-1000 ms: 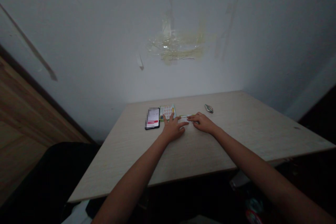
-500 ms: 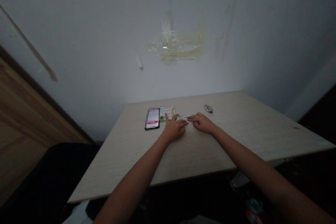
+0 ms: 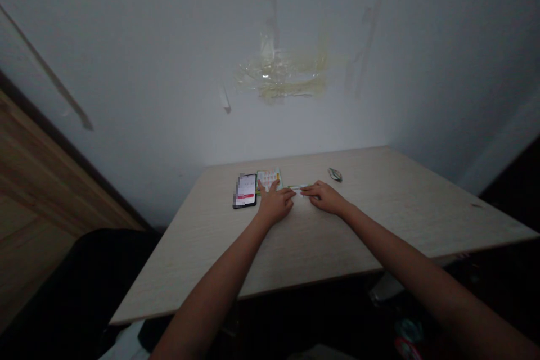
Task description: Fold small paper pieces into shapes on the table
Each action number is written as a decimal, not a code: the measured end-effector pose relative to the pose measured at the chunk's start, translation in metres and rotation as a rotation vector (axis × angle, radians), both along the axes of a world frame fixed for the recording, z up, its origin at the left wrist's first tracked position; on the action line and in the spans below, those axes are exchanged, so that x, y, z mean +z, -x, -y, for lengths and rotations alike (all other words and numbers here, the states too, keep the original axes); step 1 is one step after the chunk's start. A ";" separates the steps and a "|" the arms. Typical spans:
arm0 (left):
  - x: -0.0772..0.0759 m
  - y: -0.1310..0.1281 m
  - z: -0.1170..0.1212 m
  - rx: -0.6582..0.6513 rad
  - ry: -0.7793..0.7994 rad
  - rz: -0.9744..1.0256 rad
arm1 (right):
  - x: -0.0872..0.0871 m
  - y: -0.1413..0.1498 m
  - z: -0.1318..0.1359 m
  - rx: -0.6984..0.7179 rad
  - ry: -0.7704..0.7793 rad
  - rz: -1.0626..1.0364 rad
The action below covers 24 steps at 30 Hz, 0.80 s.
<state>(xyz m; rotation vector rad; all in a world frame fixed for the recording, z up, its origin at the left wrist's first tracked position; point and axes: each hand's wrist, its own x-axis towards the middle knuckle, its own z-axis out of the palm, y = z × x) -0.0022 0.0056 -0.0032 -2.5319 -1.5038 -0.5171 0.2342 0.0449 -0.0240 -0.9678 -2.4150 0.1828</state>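
My left hand (image 3: 276,204) lies on the table with its fingers spread, partly over a colourful printed card or booklet (image 3: 270,174). Its fingertips reach the left end of a small white and green paper piece (image 3: 296,187). From the other side, my right hand (image 3: 325,198) rests its stretched fingers on the right end of that piece, pressing it flat. Both hands partly cover the piece, so its full shape is hidden. Left of the card lies a phone (image 3: 246,191) with its screen lit.
A small crumpled green and white packet (image 3: 335,174) sits beyond my right hand. The pale wooden table (image 3: 337,247) meets a wall (image 3: 169,67) marked with old clear tape (image 3: 287,76). Dark space and blurred items lie below the front edge.
My left hand has slid a little to the left, its fingertips drawing away from my right hand. My right hand has barely moved.
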 end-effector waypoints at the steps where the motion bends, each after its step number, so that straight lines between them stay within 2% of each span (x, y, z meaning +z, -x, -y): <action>1: 0.000 0.001 -0.001 0.009 -0.003 0.002 | 0.000 0.000 0.000 0.000 0.002 0.003; 7: 0.001 0.000 -0.003 0.059 -0.030 0.001 | 0.002 0.000 0.001 -0.002 -0.001 0.027; 15: -0.001 0.000 -0.003 0.049 -0.041 0.008 | 0.004 0.001 0.004 -0.012 0.013 0.009; 24: -0.002 0.000 -0.001 0.075 0.005 0.017 | 0.002 0.001 0.004 -0.016 0.031 -0.037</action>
